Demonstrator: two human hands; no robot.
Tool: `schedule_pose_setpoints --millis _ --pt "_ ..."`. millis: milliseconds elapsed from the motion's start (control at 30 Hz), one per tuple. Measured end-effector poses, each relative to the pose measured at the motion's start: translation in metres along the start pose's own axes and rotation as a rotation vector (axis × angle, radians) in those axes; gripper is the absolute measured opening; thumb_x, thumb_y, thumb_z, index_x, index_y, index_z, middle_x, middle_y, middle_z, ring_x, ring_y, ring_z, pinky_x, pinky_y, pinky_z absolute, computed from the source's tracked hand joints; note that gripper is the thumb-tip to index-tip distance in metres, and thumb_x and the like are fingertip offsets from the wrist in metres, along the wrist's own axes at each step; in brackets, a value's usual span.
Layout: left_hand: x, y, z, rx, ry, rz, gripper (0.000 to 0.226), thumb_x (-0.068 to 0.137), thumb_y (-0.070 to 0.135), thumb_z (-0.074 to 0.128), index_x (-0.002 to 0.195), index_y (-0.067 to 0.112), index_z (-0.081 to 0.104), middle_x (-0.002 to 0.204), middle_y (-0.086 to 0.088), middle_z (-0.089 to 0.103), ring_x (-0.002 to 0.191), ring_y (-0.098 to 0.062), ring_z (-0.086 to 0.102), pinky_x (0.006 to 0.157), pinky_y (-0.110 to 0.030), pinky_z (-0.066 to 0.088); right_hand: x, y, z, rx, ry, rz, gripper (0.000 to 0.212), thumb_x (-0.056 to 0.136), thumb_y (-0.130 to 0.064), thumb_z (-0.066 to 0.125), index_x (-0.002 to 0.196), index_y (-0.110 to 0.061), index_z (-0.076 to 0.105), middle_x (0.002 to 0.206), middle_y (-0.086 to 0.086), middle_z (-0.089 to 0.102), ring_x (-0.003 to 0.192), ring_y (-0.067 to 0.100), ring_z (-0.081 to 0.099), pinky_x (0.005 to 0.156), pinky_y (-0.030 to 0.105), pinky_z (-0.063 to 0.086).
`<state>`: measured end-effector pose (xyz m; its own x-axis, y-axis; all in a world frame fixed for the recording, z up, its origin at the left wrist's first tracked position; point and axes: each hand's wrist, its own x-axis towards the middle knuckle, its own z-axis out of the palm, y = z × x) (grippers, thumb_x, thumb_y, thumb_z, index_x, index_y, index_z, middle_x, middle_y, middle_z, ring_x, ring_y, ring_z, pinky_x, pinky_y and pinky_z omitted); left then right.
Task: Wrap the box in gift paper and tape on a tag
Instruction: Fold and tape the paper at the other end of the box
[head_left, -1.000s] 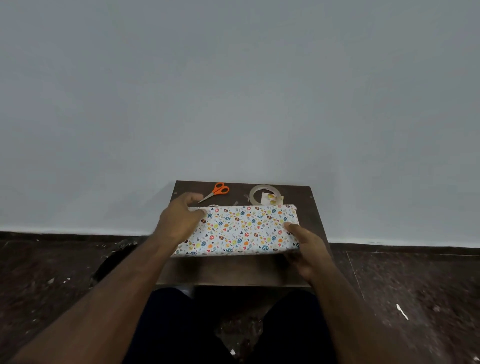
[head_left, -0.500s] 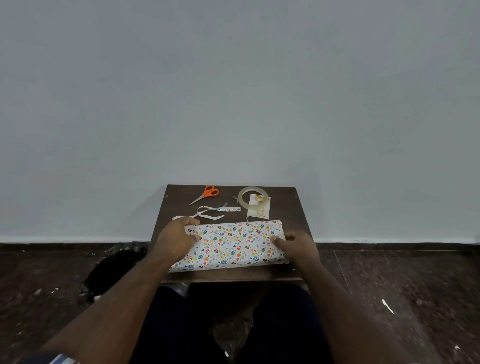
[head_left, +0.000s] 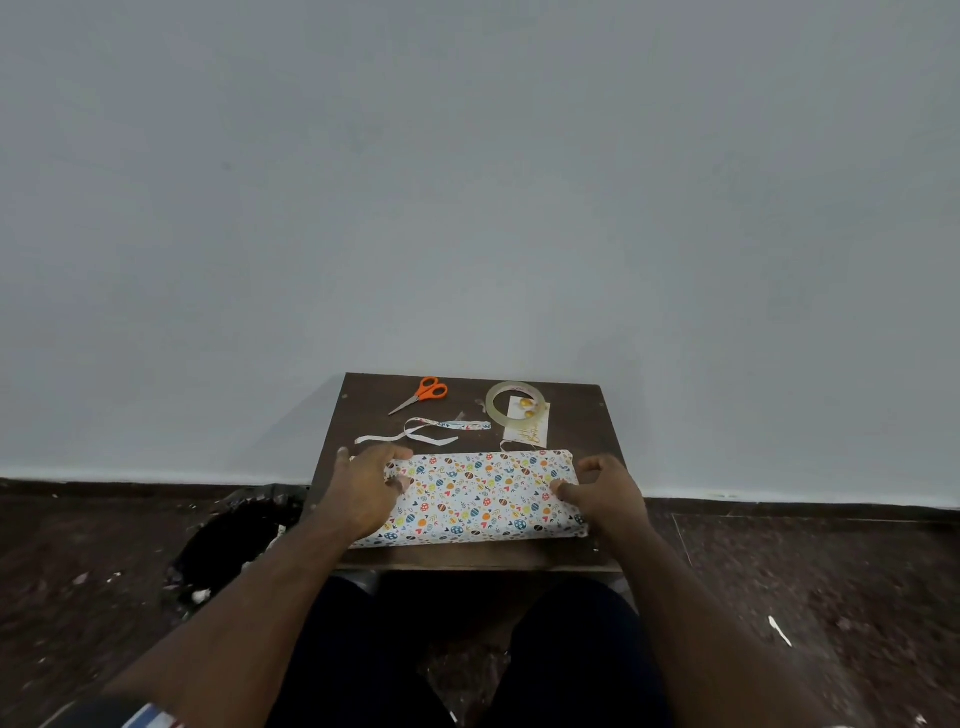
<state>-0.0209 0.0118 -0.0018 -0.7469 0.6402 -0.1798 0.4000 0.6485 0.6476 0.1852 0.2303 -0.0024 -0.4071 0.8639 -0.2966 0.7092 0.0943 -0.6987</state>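
Note:
The box, wrapped in white gift paper with small coloured prints (head_left: 483, 496), lies flat near the front of a small dark wooden table (head_left: 576, 426). My left hand (head_left: 366, 486) grips its left end, fingers over the paper. My right hand (head_left: 605, 491) grips the right end, thumb on top. Behind the box a clear tape roll (head_left: 515, 401) rests partly on a pale tag with gold lettering (head_left: 530, 428). Orange-handled scissors (head_left: 423, 394) lie at the back left.
Thin cut strips of gift paper (head_left: 421, 432) curl between the scissors and the box. A black bag with scraps (head_left: 234, 540) sits on the dark floor left of the table. The grey wall rises right behind the table.
The box has come toward the table's front edge and now lies flat, uncovering the paper strips and the tag behind it. Both hands stayed on its ends.

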Motion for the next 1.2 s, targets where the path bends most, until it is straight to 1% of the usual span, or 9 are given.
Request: schedule_pose_setpoints --millis 67,233,400,567,700,800,967,1067,1200 --pt "0.005 -0.006 0.001 0.003 -0.028 -0.022 0.033 0.100 0.023 0.062 0.131 0.037 0.060 0.154 0.006 0.049 0.157 -0.031 0.004 0.124 -0.058 0.018 -0.001 -0.003 -0.001 -0.041 0.029 -0.052 0.048 0.076 -0.034 0.088 0.113 -0.020 0.062 0.110 -0.004 0.063 0.102 0.020 0.063 0.085 0.040 0.056" --pt "0.011 -0.003 0.007 0.078 0.004 0.029 0.032 0.099 0.024 0.062 0.129 0.035 0.062 0.150 -0.001 0.053 0.157 -0.028 0.007 0.125 -0.057 0.006 -0.004 -0.004 -0.002 -0.131 0.053 -0.134 0.013 0.083 -0.031 0.083 0.082 -0.023 0.072 0.085 -0.008 0.072 0.079 0.010 0.066 0.074 0.034 0.058" --pt "0.011 0.014 0.018 0.158 -0.014 0.086 0.024 0.099 0.030 0.062 0.122 0.037 0.063 0.144 0.013 0.055 0.156 -0.021 0.017 0.120 -0.063 -0.010 -0.010 -0.009 0.003 -0.321 0.060 -0.226 0.020 0.095 -0.025 0.069 0.079 -0.016 0.077 0.076 -0.006 0.071 0.066 0.007 0.062 0.055 0.019 0.043" --pt "0.012 0.012 0.024 0.177 -0.008 0.094 0.018 0.100 0.033 0.062 0.116 0.040 0.060 0.141 0.017 0.055 0.152 -0.014 0.027 0.117 -0.069 -0.011 -0.016 -0.012 0.011 -0.523 0.049 -0.328 0.019 0.097 -0.017 0.059 0.103 -0.008 0.075 0.107 0.005 0.065 0.084 0.015 0.058 0.072 0.021 0.042" --pt "0.008 0.013 0.025 0.193 -0.006 0.102 0.020 0.102 0.032 0.059 0.120 0.039 0.058 0.146 0.015 0.051 0.155 -0.016 0.020 0.117 -0.067 -0.013 -0.024 -0.014 0.013 -0.623 0.011 -0.397 0.015 0.095 -0.014 0.056 0.097 -0.008 0.070 0.099 0.006 0.057 0.087 0.018 0.053 0.072 0.023 0.043" --pt "0.007 0.013 0.023 0.196 -0.004 0.115 0.022 0.102 0.033 0.058 0.123 0.039 0.058 0.146 0.016 0.051 0.154 -0.015 0.021 0.117 -0.067 -0.012 -0.020 -0.016 0.005 -0.531 0.018 -0.364 0.020 0.095 -0.016 0.054 0.081 -0.015 0.067 0.085 0.001 0.062 0.073 0.013 0.053 0.060 0.022 0.037" --pt "0.008 0.010 0.022 0.188 0.003 0.119 0.021 0.100 0.033 0.060 0.120 0.039 0.059 0.142 0.018 0.053 0.151 -0.012 0.026 0.118 -0.067 -0.010 0.005 -0.029 -0.007 -0.261 0.071 -0.349 0.017 0.093 -0.020 0.060 0.099 -0.019 0.077 0.094 -0.008 0.075 0.073 0.001 0.061 0.058 0.015 0.043" --pt "0.009 0.009 0.022 0.182 -0.001 0.115 0.020 0.099 0.033 0.061 0.118 0.039 0.060 0.140 0.020 0.055 0.152 -0.014 0.026 0.118 -0.067 -0.009 0.031 -0.043 -0.005 -0.252 0.087 -0.377 0.019 0.092 -0.019 0.061 0.104 -0.018 0.076 0.098 -0.005 0.075 0.079 0.007 0.066 0.068 0.025 0.055" --pt "0.009 0.012 0.017 0.177 0.014 0.116 0.021 0.096 0.035 0.064 0.117 0.038 0.062 0.133 0.024 0.057 0.147 -0.009 0.031 0.120 -0.066 -0.003 0.063 -0.064 0.012 -0.374 -0.006 -0.430 0.031 0.093 -0.013 0.061 0.122 -0.017 0.071 0.116 0.003 0.073 0.099 0.020 0.068 0.085 0.032 0.056"
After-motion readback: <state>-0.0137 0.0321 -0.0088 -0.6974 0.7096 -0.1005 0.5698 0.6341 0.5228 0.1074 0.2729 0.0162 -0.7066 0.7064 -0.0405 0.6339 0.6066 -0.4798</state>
